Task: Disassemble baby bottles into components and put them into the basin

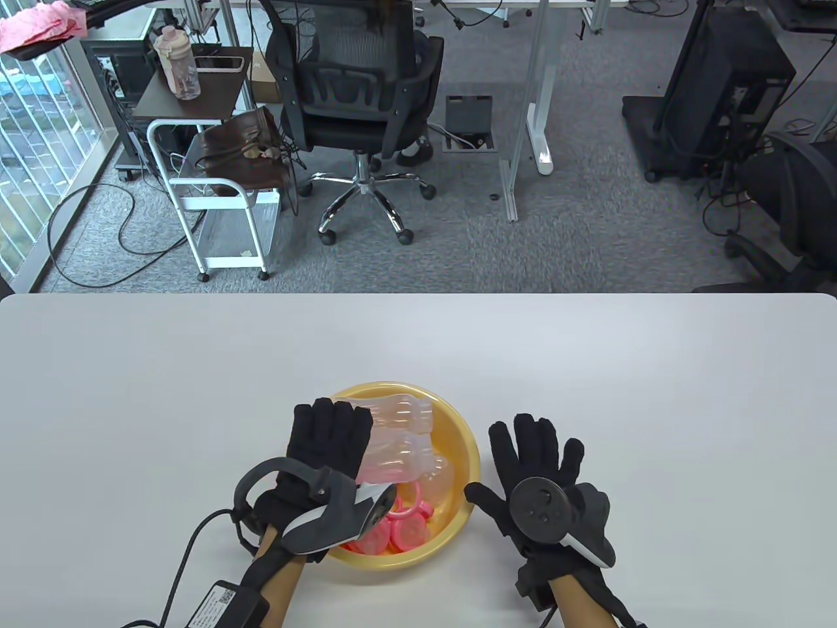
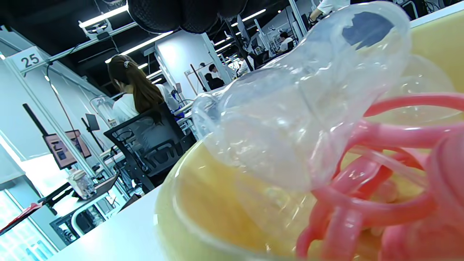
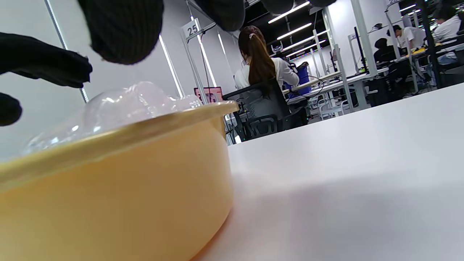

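left hand [image 1: 327,445]: fingers straight and together, flat over left side of basin, holding nothing | basin [image 1: 465,458]: yellow, on white table [image 1: 588,366] near front edge, holds clear bottle bodies [image 1: 405,418] and pink rings [image 1: 405,526] | right hand [image 1: 533,458]: just right of basin, fingers spread, thumb at rim, contact unclear

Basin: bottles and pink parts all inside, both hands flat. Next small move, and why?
Probably lift the left hand up and back off the basin. Its straight fingers lie over the clear bottles, holding nothing, and the pink rings sit inside too. The right hand rests open on the table, which shows no loose parts, so the job looks finished.
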`<action>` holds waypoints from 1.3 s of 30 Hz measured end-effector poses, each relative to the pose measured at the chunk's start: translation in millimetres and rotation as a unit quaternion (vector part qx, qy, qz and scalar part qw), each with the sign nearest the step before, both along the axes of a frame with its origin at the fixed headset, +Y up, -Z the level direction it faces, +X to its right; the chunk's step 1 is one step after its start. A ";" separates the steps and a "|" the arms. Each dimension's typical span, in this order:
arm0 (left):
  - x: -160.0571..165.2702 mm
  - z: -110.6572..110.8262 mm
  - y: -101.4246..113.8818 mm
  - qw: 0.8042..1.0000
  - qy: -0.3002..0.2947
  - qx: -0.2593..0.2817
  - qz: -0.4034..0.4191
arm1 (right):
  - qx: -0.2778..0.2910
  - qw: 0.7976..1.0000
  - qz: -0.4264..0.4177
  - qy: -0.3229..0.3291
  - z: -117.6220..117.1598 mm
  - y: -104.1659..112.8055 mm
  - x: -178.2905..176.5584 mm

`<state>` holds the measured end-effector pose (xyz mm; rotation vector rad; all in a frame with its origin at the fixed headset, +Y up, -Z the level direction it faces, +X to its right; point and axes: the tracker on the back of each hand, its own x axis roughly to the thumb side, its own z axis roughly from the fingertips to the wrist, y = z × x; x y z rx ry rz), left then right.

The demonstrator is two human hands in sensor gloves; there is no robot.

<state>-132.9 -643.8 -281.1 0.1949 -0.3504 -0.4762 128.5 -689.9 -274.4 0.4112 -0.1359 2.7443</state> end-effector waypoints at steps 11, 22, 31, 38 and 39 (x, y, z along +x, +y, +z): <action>-68.7 16.2 -14.9 0.986 0.050 0.021 0.155 | 0.009 0.999 0.038 0.038 2.3 -1.6 -13.5; -98.9 24.7 -54.0 0.969 0.052 -0.009 0.243 | 0.010 0.997 0.055 0.054 4.5 -3.8 -20.2; -93.2 25.7 -55.0 0.965 0.037 -0.032 0.257 | 0.010 0.995 0.071 0.064 4.4 -3.9 -24.1; -88.6 29.5 -54.6 0.965 0.020 -0.011 0.261 | 0.015 0.996 0.062 0.060 6.8 -0.6 -21.1; -88.2 29.6 -54.5 0.965 0.020 -0.012 0.260 | 0.014 0.996 0.060 0.060 6.6 -1.1 -21.2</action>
